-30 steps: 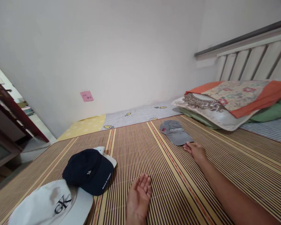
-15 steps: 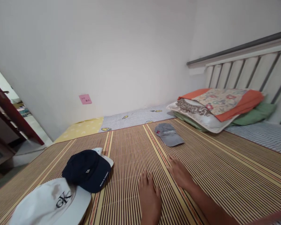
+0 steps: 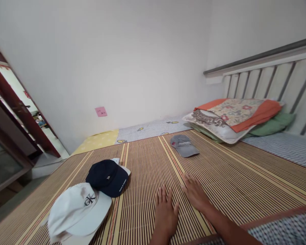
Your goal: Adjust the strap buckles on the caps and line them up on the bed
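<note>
My left hand (image 3: 165,212) lies palm down on the striped bamboo mat (image 3: 142,170), fingers stretched out, holding nothing. Beside it to the right, my right hand (image 3: 195,192) rests flat on the mat too, its fingers extended and free. Beyond the hands sits a grey baseball cap (image 3: 184,146), brim toward me and to the right. Over on the left lies a navy blue cap (image 3: 107,177) with small white lettering on its brim, partly covering another white cap (image 3: 126,169). Nearer me, a white cap with a black monogram (image 3: 76,211) touches the navy one.
At the back right, a pillow (image 3: 211,124) lies under an orange-bordered floral cloth (image 3: 241,110), by a slatted headboard (image 3: 265,81). A pink note (image 3: 101,111) is stuck on the wall. A dark red door (image 3: 22,112) stands at the left beyond the bed.
The view has shifted slightly, so the caps on the left appear farther right and more of the near white cap shows. Both hands stay flat on the mat; the caps keep their arrangement.
</note>
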A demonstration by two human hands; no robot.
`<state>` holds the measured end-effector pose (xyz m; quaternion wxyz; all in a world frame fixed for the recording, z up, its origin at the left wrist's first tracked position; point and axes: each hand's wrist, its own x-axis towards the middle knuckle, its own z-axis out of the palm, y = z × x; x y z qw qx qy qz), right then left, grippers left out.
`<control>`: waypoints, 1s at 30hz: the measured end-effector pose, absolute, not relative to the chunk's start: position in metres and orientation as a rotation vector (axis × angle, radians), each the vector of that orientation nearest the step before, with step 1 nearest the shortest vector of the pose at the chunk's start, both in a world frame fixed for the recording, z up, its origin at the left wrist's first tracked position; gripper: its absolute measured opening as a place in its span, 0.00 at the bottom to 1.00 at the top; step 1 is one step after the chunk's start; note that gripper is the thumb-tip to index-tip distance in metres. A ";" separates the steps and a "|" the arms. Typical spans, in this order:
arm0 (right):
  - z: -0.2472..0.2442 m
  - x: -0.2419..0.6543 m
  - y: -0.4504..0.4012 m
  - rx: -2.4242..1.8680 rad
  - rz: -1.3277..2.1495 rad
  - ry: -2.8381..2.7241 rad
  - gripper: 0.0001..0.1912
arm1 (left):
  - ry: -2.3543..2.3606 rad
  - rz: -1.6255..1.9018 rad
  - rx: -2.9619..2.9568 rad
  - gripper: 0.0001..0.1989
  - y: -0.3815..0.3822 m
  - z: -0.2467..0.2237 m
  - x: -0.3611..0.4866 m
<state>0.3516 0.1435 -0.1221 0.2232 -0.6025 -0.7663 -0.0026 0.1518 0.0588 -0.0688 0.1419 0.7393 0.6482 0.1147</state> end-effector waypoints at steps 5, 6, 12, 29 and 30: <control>-0.119 0.347 0.130 -1.671 -0.013 -2.093 0.32 | 1.883 0.307 2.109 0.34 0.019 -0.051 0.146; -0.119 0.346 0.129 -1.672 -0.014 -2.088 0.32 | 1.899 0.309 2.105 0.34 0.014 -0.049 0.145; -0.118 0.345 0.127 -1.651 -0.039 -2.079 0.30 | 1.947 0.409 2.120 0.33 0.010 -0.062 0.148; -0.122 0.349 0.127 -1.594 -0.050 -2.067 0.30 | 1.983 0.478 2.076 0.32 0.013 -0.076 0.151; -0.122 0.349 0.127 -1.593 -0.052 -2.063 0.30 | 1.986 0.479 2.076 0.31 0.013 -0.077 0.151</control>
